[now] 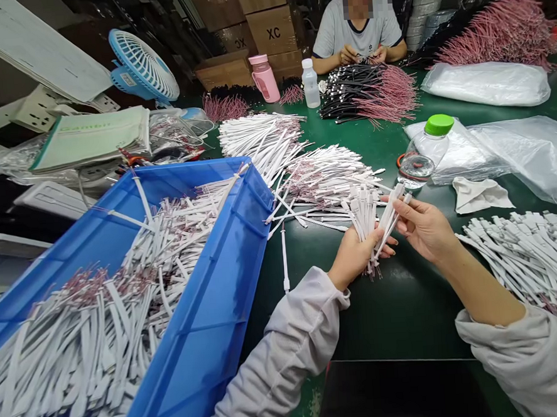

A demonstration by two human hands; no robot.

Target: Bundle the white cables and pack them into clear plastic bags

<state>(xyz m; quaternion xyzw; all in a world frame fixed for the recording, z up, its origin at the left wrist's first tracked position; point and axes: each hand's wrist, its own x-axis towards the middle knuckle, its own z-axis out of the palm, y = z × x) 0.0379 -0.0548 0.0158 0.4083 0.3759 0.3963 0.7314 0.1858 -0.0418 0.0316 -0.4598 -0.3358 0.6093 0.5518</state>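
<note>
A bundle of short white cables with pinkish wire ends is wrapped in the fingers of my left hand, above the dark green table. My right hand pinches the connector ends of a few white cables at the right side of this bundle. Beyond my hands lies a heap of loose white cables, with another white pile behind it. A single white cable lies left of my left hand. Right of my right forearm is a stack of white cables, their connectors pointing away from me.
A blue bin full of white cables stands at the left. Farther back are a green-capped jar, a pink bottle, a clear bottle, plastic bags and a blue fan. Opposite, a person handles black cables.
</note>
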